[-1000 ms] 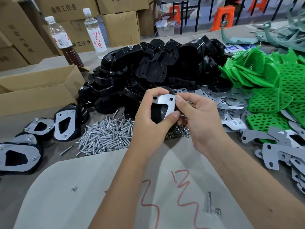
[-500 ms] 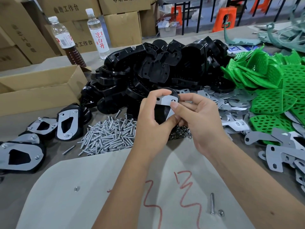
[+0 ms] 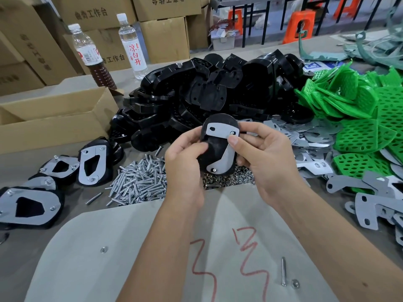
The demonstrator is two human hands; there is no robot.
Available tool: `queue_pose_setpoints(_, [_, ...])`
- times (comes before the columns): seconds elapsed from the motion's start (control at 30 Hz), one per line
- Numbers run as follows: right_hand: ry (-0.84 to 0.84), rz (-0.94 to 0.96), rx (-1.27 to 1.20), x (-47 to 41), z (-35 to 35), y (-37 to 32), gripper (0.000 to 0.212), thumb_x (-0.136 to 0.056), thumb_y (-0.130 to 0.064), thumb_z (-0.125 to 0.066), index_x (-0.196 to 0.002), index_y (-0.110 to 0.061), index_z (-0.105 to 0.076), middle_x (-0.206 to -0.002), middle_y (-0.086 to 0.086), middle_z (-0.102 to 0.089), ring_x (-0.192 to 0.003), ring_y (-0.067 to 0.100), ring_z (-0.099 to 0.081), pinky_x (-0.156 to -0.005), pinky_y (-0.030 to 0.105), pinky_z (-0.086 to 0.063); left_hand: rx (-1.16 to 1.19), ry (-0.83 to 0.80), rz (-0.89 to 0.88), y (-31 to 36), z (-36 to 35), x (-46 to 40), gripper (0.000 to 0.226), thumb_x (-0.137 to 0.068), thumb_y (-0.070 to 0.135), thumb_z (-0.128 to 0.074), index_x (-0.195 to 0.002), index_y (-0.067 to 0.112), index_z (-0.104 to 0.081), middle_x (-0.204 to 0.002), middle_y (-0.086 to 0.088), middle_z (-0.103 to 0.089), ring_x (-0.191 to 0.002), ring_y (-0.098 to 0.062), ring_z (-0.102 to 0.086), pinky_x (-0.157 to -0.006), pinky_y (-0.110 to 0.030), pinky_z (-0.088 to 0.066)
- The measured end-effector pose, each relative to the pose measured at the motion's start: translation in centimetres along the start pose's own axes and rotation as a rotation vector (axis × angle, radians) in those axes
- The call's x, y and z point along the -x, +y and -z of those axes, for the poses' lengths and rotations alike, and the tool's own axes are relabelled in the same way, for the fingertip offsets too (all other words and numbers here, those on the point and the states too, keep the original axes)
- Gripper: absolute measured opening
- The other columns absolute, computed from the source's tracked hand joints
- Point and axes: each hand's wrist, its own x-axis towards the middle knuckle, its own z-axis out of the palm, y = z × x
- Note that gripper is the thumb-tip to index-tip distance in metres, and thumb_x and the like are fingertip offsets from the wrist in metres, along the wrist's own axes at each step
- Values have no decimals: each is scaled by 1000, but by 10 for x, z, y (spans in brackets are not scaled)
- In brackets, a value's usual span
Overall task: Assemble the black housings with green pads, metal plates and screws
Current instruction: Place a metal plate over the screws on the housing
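Four finished units [image 3: 65,171] sat at your left, so you'd barely dented the housing pile [image 3: 207,94]. Your left hand [image 3: 185,168] and right hand [image 3: 266,158] both gripped one housing [image 3: 214,153] over the screws [image 3: 139,182], its plate [image 3: 224,136] showing two screw ends, third hole open.

stacked cardboard boxes [image 3: 165,5], orange stools [image 3: 299,25]

Two clear plastic bottles stood upright at the far left of the grey surface [image 3: 30,162]: one with dark brown liquid and a red-and-white label [image 3: 89,55], one with clear liquid and a white label bearing red characters [image 3: 132,49]. An open brown cardboard box [image 3: 54,118] sat in front of them, with stacked brown cardboard cartons printed with black characters [image 3: 165,20] behind. Orange plastic stools [image 3: 299,27] stood beyond the far edge, and a pale grey sheet scrawled with red marks [image 3: 135,247] lay nearest.
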Motion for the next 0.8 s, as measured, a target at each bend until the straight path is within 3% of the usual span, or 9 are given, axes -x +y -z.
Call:
queue_pose_setpoints(0.17, [-58, 74, -14, 1, 0, 0, 49, -98, -1, -68, -131, -38, -68, -84, 5, -79, -58, 10, -53, -55, 20, -47, -20, 11, -53, 2, 1, 4, 34, -94, -5, -63, -117, 14, -76, -107, -10, -79, -105, -28, -76, -90, -38, -60])
queue_pose_setpoints(0.3, [-105, 102, 56, 1, -1, 1, 44, -102, -2, -62, -129, -35, -73, -87, 6, -75, -62, 9, -49, -55, 18, -43, -32, 0, -96, 7, 3, 3, 38, -86, 7, -64, -117, 23, -78, -107, -19, -76, -93, -27, -73, -81, -37, -60])
queue_pose_setpoints(0.4, [-155, 153, 156, 4, -3, -2, 39, -102, 4, -59, -125, -23, -75, -83, -11, -75, -69, 1, -63, -65, 12, -50, -77, 9, -58, 12, 7, 0, 22, -98, 26, -60, -107, 21, -80, -88, -17, -73, -79, -28, -65, -66, -36, -54])
queue_pose_setpoints(0.47, [-186, 185, 292, 5, -4, -2, 38, -102, 2, -59, -124, -24, -75, -94, 8, -77, -90, 19, -73, -87, 35, -60, -134, 27, -21, 14, 11, -2, 35, -101, 39, -64, -90, 8, -77, -79, -12, -66, -75, -29, -60, -65, -37, -52])
queue_pose_setpoints(0.53, [-230, 211, 362, 6, -6, -2, 37, -104, -1, -58, -124, -28, -74, -108, 27, -70, -104, 42, -66, -99, 56, -52, -147, 36, -20, 16, 13, -4, 44, -99, 38, -69, -77, 1, -70, -81, -21, -63, -75, -30, -58, -70, -42, -51])
queue_pose_setpoints(0.57, [-235, 216, 362, 7, -8, -1, 37, -105, -2, -56, -125, -28, -72, -108, 24, -70, -104, 41, -65, -98, 55, -52, -143, 46, -43, 17, 13, -4, 45, -99, 36, -69, -79, -5, -68, -82, -28, -62, -76, -31, -57, -72, -45, -50])
queue_pose_setpoints(0.63, [-209, 228, 343, 11, -13, 1, 35, -108, -4, -48, -127, -26, -68, -99, -2, -73, -92, 20, -67, -87, 33, -55, -115, 55, -63, 18, 10, -3, 45, -99, 33, -70, -89, -11, -68, -88, -39, -62, -78, -33, -58, -76, -49, -51])
queue_pose_setpoints(0.7, [-188, 250, 357, 16, -18, 2, 35, -109, -2, -43, -127, -23, -65, -92, -22, -65, -85, 0, -61, -80, 14, -46, -64, 64, -26, 18, 8, -1, 45, -98, 32, -71, -92, -12, -69, -85, -31, -65, -77, -32, -60, -76, -48, -51])
queue_pose_setpoints(0.8, [-177, 312, 464, 19, -23, 2, 35, -109, 0, -43, -127, -21, -65, -110, -9, -66, -102, 4, -60, -89, 13, -41, -61, 45, 46, 16, 11, -2, 39, -97, 31, -73, -85, -6, -72, -83, -19, -70, -75, -31, -66, -75, -44, -56])
